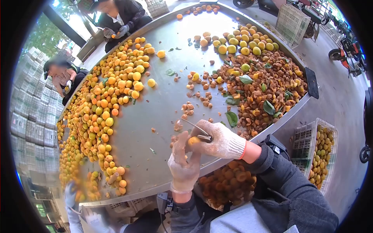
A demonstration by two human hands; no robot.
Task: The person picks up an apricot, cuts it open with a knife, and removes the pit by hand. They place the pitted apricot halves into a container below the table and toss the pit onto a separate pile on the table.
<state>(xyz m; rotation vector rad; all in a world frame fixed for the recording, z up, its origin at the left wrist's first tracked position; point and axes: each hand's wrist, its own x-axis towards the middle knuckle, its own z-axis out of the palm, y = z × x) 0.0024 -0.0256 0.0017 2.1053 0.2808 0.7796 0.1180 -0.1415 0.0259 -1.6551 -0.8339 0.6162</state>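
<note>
My left hand (182,165), in a stained white knit glove, is closed on a yellow-orange apricot (193,141). Against that fruit, my right hand (222,140) in a matching glove with an orange cuff edge grips a metal pitting tool (204,137). A thin metal rod (191,124) sticks out from the right glove toward the upper left. Both hands meet above the near edge of the metal table (155,128). Brown pits (188,108) lie just beyond them, and a green leaf (231,119) is near the right hand.
Whole apricots (105,112) spread down the table's left side. A heap of pits and scraps (264,89) covers the right. Halved apricots (229,180) fill a container below me. A fruit crate (314,151) stands right. Several people work around the table, including gloved hands (89,217) lower left.
</note>
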